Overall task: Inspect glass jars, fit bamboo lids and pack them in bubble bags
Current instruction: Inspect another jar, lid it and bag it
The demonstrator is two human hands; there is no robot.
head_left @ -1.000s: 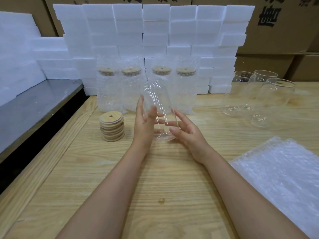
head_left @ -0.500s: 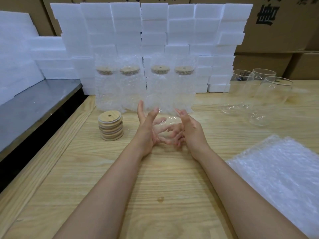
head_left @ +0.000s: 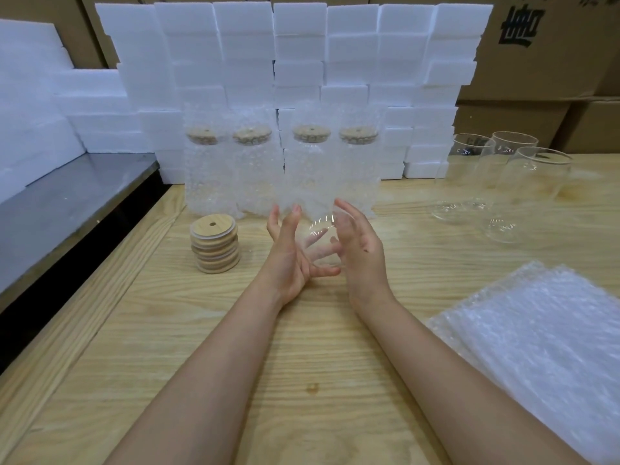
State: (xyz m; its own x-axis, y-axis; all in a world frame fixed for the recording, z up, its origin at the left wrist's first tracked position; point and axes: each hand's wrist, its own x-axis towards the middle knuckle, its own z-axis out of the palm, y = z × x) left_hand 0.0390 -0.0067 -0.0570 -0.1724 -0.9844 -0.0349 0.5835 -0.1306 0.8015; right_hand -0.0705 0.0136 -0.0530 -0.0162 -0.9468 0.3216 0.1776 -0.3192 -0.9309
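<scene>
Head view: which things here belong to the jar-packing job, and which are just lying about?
Job: glass jar between the left hand and right hand; stack of bamboo lids; pile of bubble bags; three bare jars waiting; four bagged, lidded jars.
Lying about: white foam blocks; cardboard boxes; steel-topped bench at left.

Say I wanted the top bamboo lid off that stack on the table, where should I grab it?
Pinch the top bamboo lid by its rim, at opposite edges, coming straight down from above. It lies flat on the stack, so only its rim and top face show.
</scene>
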